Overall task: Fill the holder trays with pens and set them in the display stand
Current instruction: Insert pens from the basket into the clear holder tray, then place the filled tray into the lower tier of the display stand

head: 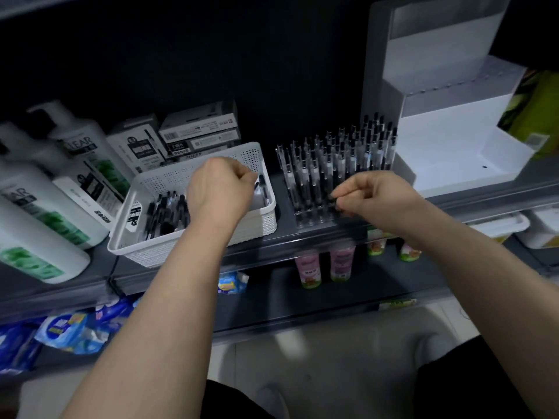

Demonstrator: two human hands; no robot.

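Note:
A white perforated basket [142,237] on the grey shelf holds loose black pens [165,214]. My left hand [217,189] hovers inside the basket, fingers pinched on a black pen [262,189] at its right wall. To the right stands a clear holder tray [314,220] packed with several upright pens [341,155]. My right hand [375,193] is at the tray's front right corner, fingertips pinched on the top of a pen there. The white stepped display stand [447,140] rises at the right, its steps bare.
Pen boxes [196,131] are stacked behind the basket. Large shampoo pump bottles [60,182] crowd the left of the shelf. A green package [535,116] sits right of the stand. Below the shelf are small pink and green bottles [341,261] and blue packets [69,328].

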